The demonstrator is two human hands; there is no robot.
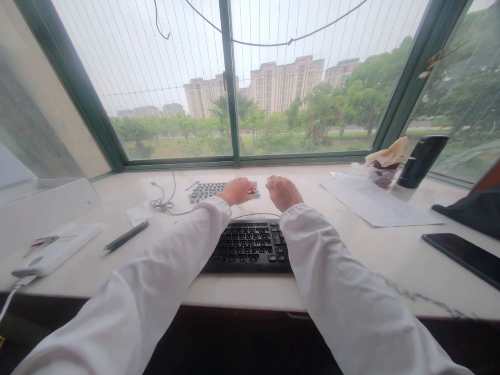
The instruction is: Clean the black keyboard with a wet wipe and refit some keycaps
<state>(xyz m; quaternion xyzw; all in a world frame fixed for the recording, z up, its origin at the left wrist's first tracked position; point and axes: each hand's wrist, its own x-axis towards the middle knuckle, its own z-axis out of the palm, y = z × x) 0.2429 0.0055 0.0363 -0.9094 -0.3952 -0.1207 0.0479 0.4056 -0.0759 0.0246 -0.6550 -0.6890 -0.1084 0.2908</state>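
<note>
Rows of grey keycaps (206, 190) lie loose on the white sill toward the window. My left hand (236, 191) is over the right part of these rows, its fingers curled together; a small dark spot shows at the fingertips. Just to the right of the rows, my right hand (284, 192) is closed too, with something small and pale at its fingertips that I cannot make out. Nearer me, between my sleeves, lies a black keyboard (250, 245) with many of its caps off and bare key sockets showing. My left sleeve covers its left end.
On the left are a coiled cable (162, 204), a black pen (127, 237), a white device (58, 250) with a plugged cable, and a clear plastic box (47, 200). On the right are paper sheets (375, 203), a black flask (422, 161), a phone (464, 255) and dark cloth (476, 211).
</note>
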